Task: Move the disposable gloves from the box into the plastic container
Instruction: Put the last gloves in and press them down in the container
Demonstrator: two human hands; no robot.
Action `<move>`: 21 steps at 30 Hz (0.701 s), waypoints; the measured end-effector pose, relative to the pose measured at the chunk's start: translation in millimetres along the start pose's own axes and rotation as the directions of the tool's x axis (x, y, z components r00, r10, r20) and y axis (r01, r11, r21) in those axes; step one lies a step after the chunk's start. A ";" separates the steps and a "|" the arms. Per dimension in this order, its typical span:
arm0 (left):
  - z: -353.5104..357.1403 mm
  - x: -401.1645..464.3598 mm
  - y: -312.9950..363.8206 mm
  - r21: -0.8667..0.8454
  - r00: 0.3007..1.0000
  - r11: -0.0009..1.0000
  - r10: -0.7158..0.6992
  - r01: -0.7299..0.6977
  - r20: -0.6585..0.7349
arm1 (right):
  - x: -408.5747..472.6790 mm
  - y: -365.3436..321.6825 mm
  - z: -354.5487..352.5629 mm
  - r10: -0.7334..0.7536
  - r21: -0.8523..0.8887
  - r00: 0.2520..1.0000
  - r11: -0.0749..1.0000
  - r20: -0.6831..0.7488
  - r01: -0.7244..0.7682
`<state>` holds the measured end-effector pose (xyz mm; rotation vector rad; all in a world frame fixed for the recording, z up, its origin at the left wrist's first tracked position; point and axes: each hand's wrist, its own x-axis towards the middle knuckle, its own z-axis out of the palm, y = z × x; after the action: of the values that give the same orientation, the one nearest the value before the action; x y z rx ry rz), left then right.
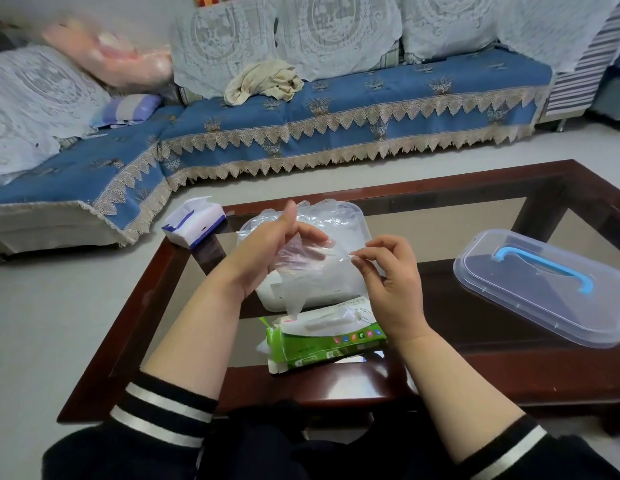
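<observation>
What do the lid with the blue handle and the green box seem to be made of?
The lid looks like clear, glossy hard plastic: the table shows through it. Its handle seems opaque blue plastic. The green box looks like printed cardboard with a slight sheen, torn open on top.

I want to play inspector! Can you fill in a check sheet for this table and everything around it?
Surface: dark wooden coffee table with glass panels.
Job's things: green glove box lying open at the near edge; clear plastic container behind it, gloves piled inside; one thin glove stretched between both hands.
Clutter: container lid with blue handle, off to the right; white and blue tissue pack at the far left corner.
Grippers: left hand holds the glove; right hand pinches its edge.
Cables: nothing seen.
Surroundings: blue sofa with lace covers.
</observation>
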<state>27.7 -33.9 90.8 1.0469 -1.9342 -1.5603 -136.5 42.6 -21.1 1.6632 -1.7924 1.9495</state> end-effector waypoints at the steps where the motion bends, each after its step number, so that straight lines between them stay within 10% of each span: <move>1: -1.5 4.6 4.5 0.031 1.000 1.000 0.001 -0.001 0.010 | 0.2 0.8 -0.8 -0.001 -0.001 1.000 1.000 -0.011 0.001; 10: -26.1 54.7 15.6 -0.005 0.956 0.978 0.202 -0.208 -0.212 | 1.8 3.4 -5.1 -0.053 -0.048 0.981 0.998 -0.185 0.045; 16: -39.5 79.3 -20.1 0.328 0.932 0.944 0.096 0.026 -0.348 | -2.7 7.1 1.6 -0.049 -0.058 0.993 0.997 -0.109 0.043; 21: -41.4 85.5 -57.1 0.661 0.941 0.730 0.075 0.173 -0.330 | -6.3 5.5 6.8 -0.009 -0.082 1.000 0.997 -0.002 0.009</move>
<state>21.6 -130.6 37.0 1.5416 -2.2744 -0.5731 -132.8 39.6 -30.7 1.6403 -1.8337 1.8466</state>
